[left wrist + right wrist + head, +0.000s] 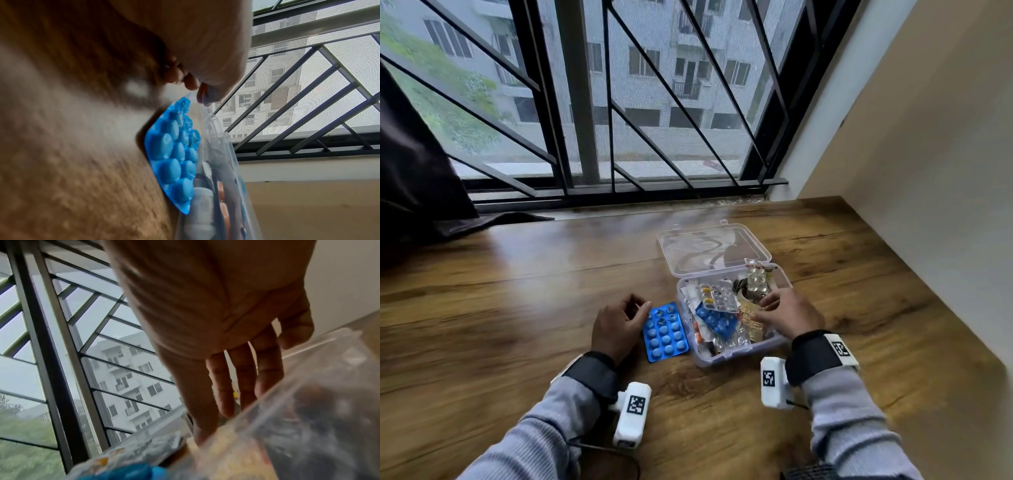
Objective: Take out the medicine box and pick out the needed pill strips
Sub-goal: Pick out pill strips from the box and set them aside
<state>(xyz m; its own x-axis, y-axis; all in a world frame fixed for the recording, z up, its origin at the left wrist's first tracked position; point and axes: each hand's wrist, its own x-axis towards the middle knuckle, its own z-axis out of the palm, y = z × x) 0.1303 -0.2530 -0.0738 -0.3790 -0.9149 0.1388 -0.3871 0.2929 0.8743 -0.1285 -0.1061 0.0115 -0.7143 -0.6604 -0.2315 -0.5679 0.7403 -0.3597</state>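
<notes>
- A wooden desk (517, 325) runs up to a window with black diagonal bars (640, 102); a dark curtain (417, 164) hangs at the far left and a pale wall (928, 171) closes the right side.
- The clear medicine box (736, 356) stands on the desk right of centre, its lid (712, 248) thrown open and lying back toward the window.
- The box is crowded with pill strips: a silver strip with yellow capsules (717, 297), a blue strip (717, 320) slanting beneath it, clear blister strips (756, 279) standing at the far corner, and a golden strip (751, 325) under the right hand.
- A separate blue pill strip (665, 332) lies flat on the desk, blisters up, just beside the box's left wall, outside it. Its long axis runs from the person toward the window, tilted slightly left at the far end.
- The box's long side runs roughly the same way, turned a little to the right.
- The left hand (618, 325) rests on the desk at the left edge of that strip; its grip is loosely curled, and in the left wrist view the fingertips (191, 82) sit at the strip's far corner. Whether they pinch it cannot be told.
- The right hand (787, 317) reaches into the box from the right, the grip spread with fingers (244, 378) straight and pointing down among the strips, the thumb over the golden strip.
- Both wrists carry a black band and a white camera unit (631, 414) over grey sleeves (852, 428).
</notes>
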